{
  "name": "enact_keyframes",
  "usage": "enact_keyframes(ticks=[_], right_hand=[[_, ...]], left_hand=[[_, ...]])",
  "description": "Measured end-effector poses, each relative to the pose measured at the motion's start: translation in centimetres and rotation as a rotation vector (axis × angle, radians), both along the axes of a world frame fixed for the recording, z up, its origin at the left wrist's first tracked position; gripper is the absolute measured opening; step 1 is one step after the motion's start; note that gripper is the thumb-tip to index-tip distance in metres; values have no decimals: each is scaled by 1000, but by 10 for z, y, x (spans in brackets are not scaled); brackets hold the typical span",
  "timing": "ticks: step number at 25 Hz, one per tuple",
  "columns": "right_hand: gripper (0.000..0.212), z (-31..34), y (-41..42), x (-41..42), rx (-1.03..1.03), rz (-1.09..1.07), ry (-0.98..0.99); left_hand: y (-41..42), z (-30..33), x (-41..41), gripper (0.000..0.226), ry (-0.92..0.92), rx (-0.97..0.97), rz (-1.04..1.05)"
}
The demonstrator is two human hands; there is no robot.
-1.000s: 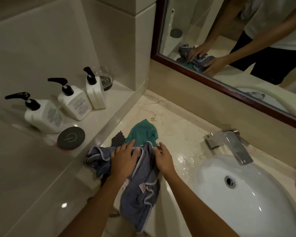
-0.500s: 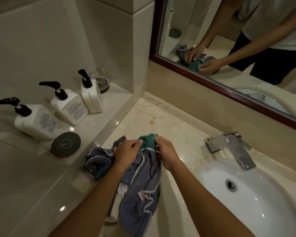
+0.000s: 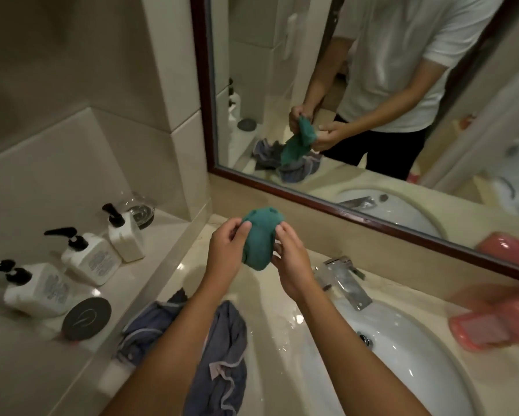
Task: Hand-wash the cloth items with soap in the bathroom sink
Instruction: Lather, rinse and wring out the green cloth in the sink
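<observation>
left hand (image 3: pixel 226 247): raised above the counter, left of the sink; fingers curled onto the left side of the green cloth, pinching it
right hand (image 3: pixel 291 259): just beside the left hand, thumb and fingers gripping the right side of the same cloth
green cloth (image 3: pixel 259 240): bunched between both hands, held up clear of the counter, behind and left of the sink basin
grey-blue cloth (image 3: pixel 225 352): crumpled on the counter left of the sink, partly under the left forearm, hanging over the front edge
sink (image 3: pixel 402 364): white oval basin set in the counter, drain visible; looks wet on the near rim
faucet (image 3: pixel 344 280): chrome, at the back rim of the sink, spout angled over the basin
pump bottles (image 3: pixel 91 261): three white ones with black pumps, on the raised ledge well left of the sink
dark round disc (image 3: pixel 86 318): on the same ledge, nearest its front
glass dish (image 3: pixel 139 208): back end of ledge, behind the bottles
pink item (image 3: pixel 489 322): right of the sink on the counter, blurred, cannot tell what
mirror (image 3: pixel 432 100): on the wall behind the sink, shows the person holding the cloth
</observation>
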State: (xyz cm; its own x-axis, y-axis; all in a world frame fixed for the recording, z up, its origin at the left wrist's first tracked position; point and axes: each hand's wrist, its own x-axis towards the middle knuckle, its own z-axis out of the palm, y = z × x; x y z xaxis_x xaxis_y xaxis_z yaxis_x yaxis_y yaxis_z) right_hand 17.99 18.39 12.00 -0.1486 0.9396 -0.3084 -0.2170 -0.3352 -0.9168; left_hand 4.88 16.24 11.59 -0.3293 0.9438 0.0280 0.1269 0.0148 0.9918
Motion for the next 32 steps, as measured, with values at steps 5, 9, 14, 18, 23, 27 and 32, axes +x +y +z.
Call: enact_keyframes(ticks=[5,9,14,18,23,27,32], right_hand=[[31,37,-25,73,8,-9,8],[24,52,-50,140,9,-41,15],[22,60,-73,221,16,-146,55],[24,55,-78,275,20,-189,-24],[16,19,-87,328,13,-156,-151],[10,-9,-104,339,-28,-24,-88],[20,-43,-116,326,-115,36,-202]], left_hand=[[1,54,78,19,-72,-8,-99],[-19,72,145,28,-77,-25,-123],[-47,56,222,39,-122,-213,-235],[-71,36,272,37,-83,-299,-450],[-90,16,308,30,-240,-278,-360],[-103,-9,323,34,-457,-324,-133],[-119,-48,320,30,-649,-471,32]])
